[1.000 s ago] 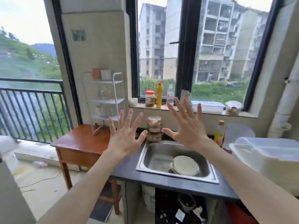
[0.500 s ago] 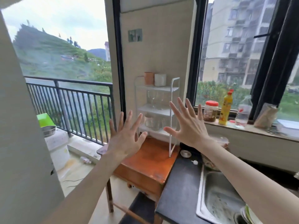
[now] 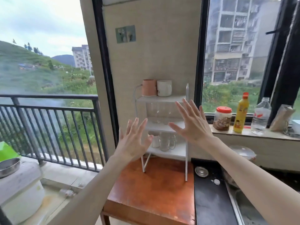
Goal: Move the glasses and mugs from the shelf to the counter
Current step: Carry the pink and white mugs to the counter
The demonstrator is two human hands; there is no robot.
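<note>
Your shelf (image 3: 162, 99) looks like white painted metal, matt. On top, a matt terracotta mug (image 3: 149, 87) and a glossy white ceramic mug (image 3: 164, 88). Below them, clear smooth glasses (image 3: 156, 113) and glass mugs (image 3: 167, 141). You see a worn, reddish wooden surface (image 3: 151, 192) with dull varnish, and a dark matt stone-like surface (image 3: 209, 202) beside it. The railing (image 3: 48, 108) is dark painted metal.

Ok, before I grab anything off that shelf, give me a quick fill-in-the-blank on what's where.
1. On the top tier of the white shelf, the white mug stands beside a ____ mug.
2. The shelf stands on a ____ table.
3. Both the left hand and the right hand hold ____.
4. The lid of the jar on the windowsill is ____.

Missing words: pink; wooden; nothing; red
</note>
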